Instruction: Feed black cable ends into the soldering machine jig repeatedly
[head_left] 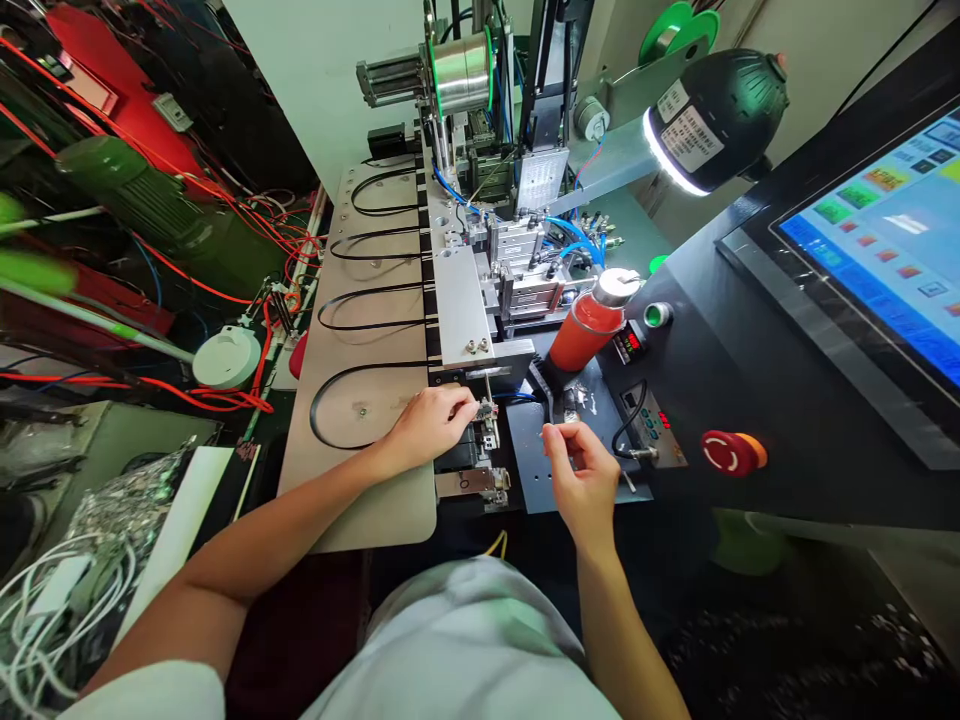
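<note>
My left hand [435,422] reaches across the tan plate [405,510] to a small metal fixture [487,428] at the near end of the machine. Its fingers are closed, and whatever they grip is hidden. To the right, my right hand [586,470] is raised over a dark metal panel [536,470], thumb and forefinger pinched together. Anything in that pinch is too small to name. Looped black cables [319,405] lie in a row on the plate, their ends at the machine's rail [461,310]. A second metal fixture [472,482] sits just nearer to me.
A red bottle [585,335] stands behind my right hand. A red emergency stop button [731,453] and a touchscreen [885,220] are on the right. A lit lamp [712,125] and a wire spool [461,75] are above. Orange hoses [217,400] run along the left.
</note>
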